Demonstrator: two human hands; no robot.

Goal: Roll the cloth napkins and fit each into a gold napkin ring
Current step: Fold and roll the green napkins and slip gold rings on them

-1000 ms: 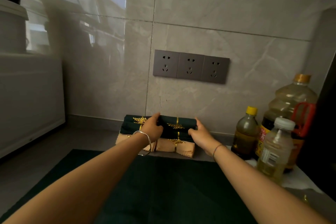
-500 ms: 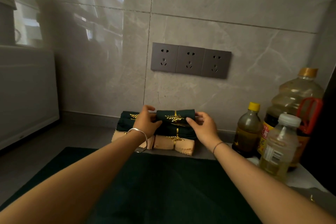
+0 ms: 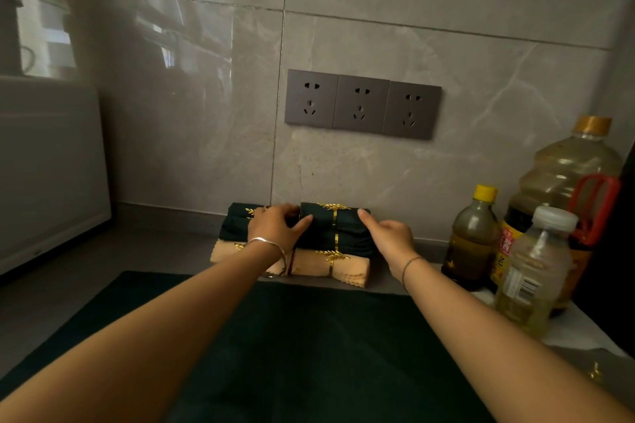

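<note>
Grey tiled wall with a triple socket panel point(image 3: 362, 104) above a grey table point(image 3: 68, 285). A stack of rolled napkins is set against the wall. The top green roll point(image 3: 347, 218), banded by a gold leaf ring point(image 3: 334, 213), lies on a second green roll point(image 3: 354, 244), which lies on a beige roll point(image 3: 312, 263). Just to the left, further green rolls point(image 3: 237, 221) are stacked on another beige roll point(image 3: 225, 251). The left hand point(image 3: 276, 225) rests on the left stack, fingers spread, thumb touching the top roll's left end. The right hand point(image 3: 388, 237) touches its right end with a straight index finger, other fingers loosely curled, nothing pinched. A flat dark green cloth point(image 3: 309, 336) is spread in front. Three bottles point(image 3: 472, 237) stand to the right, a white appliance point(image 3: 48, 168) to the left.
</note>
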